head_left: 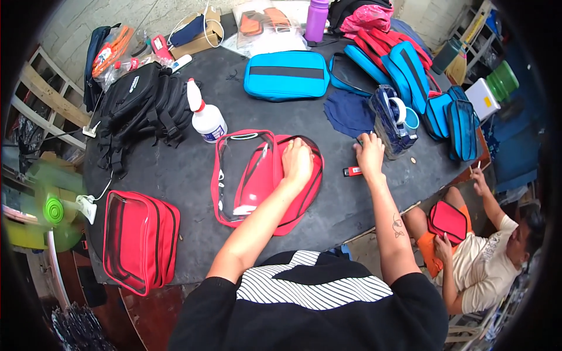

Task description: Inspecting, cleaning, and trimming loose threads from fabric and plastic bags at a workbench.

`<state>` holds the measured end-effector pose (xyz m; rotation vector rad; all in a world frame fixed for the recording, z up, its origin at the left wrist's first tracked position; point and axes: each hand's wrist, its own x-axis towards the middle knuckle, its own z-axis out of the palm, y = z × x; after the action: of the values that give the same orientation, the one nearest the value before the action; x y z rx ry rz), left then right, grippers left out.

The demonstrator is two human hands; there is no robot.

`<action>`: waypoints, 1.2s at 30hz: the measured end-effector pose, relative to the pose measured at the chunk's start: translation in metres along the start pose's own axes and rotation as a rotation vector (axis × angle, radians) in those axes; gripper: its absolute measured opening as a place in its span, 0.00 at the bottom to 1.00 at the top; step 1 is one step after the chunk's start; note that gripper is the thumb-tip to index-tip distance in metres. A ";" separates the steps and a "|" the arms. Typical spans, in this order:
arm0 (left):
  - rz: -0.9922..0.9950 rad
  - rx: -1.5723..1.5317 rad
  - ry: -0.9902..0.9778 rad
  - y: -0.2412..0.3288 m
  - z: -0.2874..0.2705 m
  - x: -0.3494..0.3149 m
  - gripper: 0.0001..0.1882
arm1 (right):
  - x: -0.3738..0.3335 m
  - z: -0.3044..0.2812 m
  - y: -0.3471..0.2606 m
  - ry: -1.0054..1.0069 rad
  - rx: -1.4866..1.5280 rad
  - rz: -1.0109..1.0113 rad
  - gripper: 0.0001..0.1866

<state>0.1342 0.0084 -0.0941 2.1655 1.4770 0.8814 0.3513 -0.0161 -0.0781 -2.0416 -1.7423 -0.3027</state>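
Striped shirt (316, 288) nearest, my left fingers (300, 144) bunch on a red bag (257, 181); whether my right fingers (368, 141) pinch, I can't tell.

A red bag (271, 159) with a clear plastic panel lies across the middle of a dark surface (196, 181), its glossy window facing up on the left and catching bright glare, red fabric and dark trim visible through it. Dark trim curves along its rounded right side. To the right, apart from the bag, lies a small red-and-black object (352, 171), its kind unclear.
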 end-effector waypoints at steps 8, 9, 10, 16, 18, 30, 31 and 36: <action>0.100 0.177 0.106 -0.007 0.015 -0.001 0.06 | 0.014 0.005 -0.002 -0.042 0.094 -0.001 0.11; 0.070 0.162 0.093 -0.007 0.016 0.000 0.07 | 0.016 -0.001 -0.009 -0.041 0.095 -0.006 0.11; 0.068 0.162 0.093 -0.009 0.014 0.001 0.07 | 0.015 -0.006 -0.018 -0.012 0.223 -0.020 0.12; -0.026 -0.167 -0.113 -0.028 0.009 0.016 0.07 | 0.011 -0.040 -0.065 -0.139 0.249 -0.296 0.17; -0.027 -0.199 -0.119 -0.031 0.007 0.018 0.06 | 0.008 -0.048 -0.075 -0.208 0.164 -0.406 0.16; -0.224 -0.604 0.014 -0.021 0.004 0.014 0.02 | -0.006 -0.051 -0.071 -0.225 -0.065 -0.300 0.19; -0.167 -0.580 0.008 -0.016 0.007 0.012 0.02 | -0.006 -0.049 -0.068 -0.226 -0.068 -0.300 0.19; -0.307 -0.504 -0.061 -0.012 0.019 0.012 0.02 | -0.001 -0.028 -0.069 -0.498 0.404 0.295 0.31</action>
<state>0.1421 0.0248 -0.1121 1.5436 1.3322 0.9424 0.2869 -0.0223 -0.0411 -2.1277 -1.5525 0.6478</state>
